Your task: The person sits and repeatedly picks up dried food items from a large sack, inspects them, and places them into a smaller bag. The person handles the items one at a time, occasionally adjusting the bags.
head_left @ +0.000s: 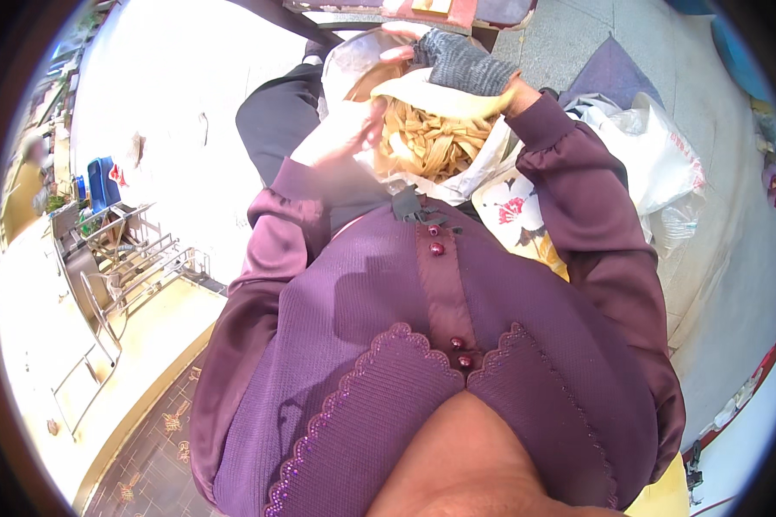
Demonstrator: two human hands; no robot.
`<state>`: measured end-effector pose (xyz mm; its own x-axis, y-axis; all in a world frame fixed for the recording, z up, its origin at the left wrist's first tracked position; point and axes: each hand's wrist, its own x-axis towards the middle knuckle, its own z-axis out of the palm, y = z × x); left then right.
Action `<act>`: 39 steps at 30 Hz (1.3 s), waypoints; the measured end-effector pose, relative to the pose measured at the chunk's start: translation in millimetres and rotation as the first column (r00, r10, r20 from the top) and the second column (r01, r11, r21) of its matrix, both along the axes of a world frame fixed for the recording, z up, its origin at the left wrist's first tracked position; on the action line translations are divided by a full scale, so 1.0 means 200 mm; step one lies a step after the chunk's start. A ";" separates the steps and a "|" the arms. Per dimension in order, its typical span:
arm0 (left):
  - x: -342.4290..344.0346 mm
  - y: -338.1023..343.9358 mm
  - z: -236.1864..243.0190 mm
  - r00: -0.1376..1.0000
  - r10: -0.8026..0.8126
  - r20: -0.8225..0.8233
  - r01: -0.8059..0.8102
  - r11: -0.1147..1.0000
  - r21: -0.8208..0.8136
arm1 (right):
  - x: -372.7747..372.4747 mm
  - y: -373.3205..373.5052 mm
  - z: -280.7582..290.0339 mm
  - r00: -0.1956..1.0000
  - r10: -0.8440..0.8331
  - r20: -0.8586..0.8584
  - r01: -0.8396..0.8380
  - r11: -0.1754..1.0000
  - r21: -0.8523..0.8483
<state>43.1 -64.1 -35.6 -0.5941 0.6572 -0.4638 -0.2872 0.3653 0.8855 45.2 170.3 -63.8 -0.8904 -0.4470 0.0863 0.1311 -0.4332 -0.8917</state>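
Note:
A pale yellow flat strip (440, 95), like a dried leaf or husk, stretches across between my hands above a bag-lined container. My bare left hand (349, 133), washed out by sunlight, has its fingers closed at the strip's left end. My right hand (466, 65) wears a grey fingerless glove and lies just beyond the strip. Two of its fingers reach out to the left, apart from each other; the rest are hidden. Below lies a heap of curled tan strips (435, 142) in a white plastic bag (478, 177). Left of my right fingertips stands a pale round bowl (351, 65).
To the right sits a white plastic bag (655, 159) beside a dark pointed cloth (616, 69). A flower-printed cloth (509, 207) lies near my right forearm. Metal-framed chairs (138, 263) stand at the left on bright ground. A low table (483, 10) edges the far side.

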 end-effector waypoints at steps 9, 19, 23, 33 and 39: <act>0.00 0.07 -0.07 0.966 -0.051 -0.253 -0.004 0.977 -0.215 | 0.07 -0.03 0.18 0.988 -0.131 -0.085 0.145 0.970 0.194; 0.11 0.13 -0.09 0.903 0.054 -0.427 -0.056 0.998 0.008 | 0.07 -0.08 0.04 0.988 0.001 -0.157 0.098 0.779 0.620; 0.15 0.13 -0.16 0.902 -0.096 -0.422 0.008 0.979 -0.204 | 0.06 -0.10 0.09 0.983 -0.182 0.001 0.182 0.983 0.038; 0.10 0.20 -0.31 0.799 -0.021 -0.601 -0.181 0.945 -0.274 | 0.03 0.00 0.16 0.905 -0.402 0.143 0.414 0.908 -0.068; -0.09 0.29 0.08 0.896 0.437 -0.076 -0.384 0.850 0.360 | 0.02 -0.01 0.07 0.746 -0.133 -0.652 0.632 0.448 0.632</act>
